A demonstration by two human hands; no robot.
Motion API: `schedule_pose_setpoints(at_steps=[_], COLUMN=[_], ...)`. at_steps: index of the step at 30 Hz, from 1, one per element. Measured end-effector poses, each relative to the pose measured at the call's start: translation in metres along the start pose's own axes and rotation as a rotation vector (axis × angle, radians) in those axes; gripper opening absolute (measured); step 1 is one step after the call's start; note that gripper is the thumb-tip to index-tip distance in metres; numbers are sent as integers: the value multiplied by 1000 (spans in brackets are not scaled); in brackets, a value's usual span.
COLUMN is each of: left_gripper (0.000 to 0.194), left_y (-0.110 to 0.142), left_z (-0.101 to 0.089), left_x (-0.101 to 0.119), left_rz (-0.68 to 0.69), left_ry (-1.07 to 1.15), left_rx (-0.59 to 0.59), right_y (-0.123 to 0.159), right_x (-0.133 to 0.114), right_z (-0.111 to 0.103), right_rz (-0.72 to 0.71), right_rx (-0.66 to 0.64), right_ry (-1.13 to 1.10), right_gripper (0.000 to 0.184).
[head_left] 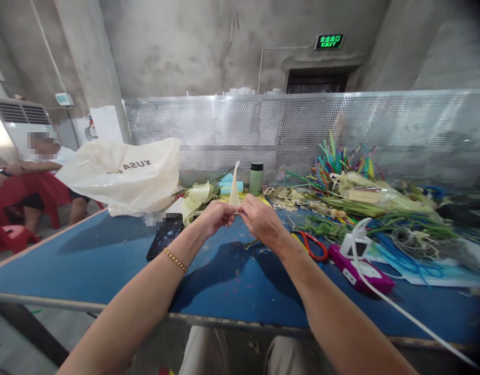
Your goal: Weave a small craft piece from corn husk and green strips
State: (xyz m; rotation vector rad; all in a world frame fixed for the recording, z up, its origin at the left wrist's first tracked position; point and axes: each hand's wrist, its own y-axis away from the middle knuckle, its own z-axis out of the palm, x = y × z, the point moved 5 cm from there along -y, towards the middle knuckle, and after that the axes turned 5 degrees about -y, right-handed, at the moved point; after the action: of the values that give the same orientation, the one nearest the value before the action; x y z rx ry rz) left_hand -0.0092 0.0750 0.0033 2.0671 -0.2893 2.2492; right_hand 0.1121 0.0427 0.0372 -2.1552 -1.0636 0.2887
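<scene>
Above the middle of the blue table (118,273), my left hand (217,216) and my right hand (259,216) meet, fingers pinched around the base of a pale, pointed leaf strip (235,190). Its tip rises upright between the hands. Both hands are closed, and the exact fold under the fingertips is too small to make out. Red-handled scissors (316,247) lie just right of my right forearm. A dark tray (165,237) rests to the left of my left hand, beside pale green leaf pieces (197,200).
A large cream bag (123,177) stands at the left. Behind my hands is a green bottle (256,178). On the right lie a magenta power strip (361,268) with a white cable (404,312), blue cords (409,255) and heaped plant strips (380,200). A person (40,172) sits far left.
</scene>
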Motion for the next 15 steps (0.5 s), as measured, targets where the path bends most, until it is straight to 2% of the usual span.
schedule_pose_setpoints(at_steps=[6, 15], left_gripper=[11, 18], left_y=[-1, 4], left_z=[-1, 4], left_x=[0, -1], left_rz=[-28, 4], left_ry=[68, 54], left_rx=[-1, -12], right_y=[0, 2], right_x=[-4, -5], right_z=[1, 1], right_rz=[-60, -24], right_rx=[51, 25], right_ry=[47, 85], right_gripper=[22, 19])
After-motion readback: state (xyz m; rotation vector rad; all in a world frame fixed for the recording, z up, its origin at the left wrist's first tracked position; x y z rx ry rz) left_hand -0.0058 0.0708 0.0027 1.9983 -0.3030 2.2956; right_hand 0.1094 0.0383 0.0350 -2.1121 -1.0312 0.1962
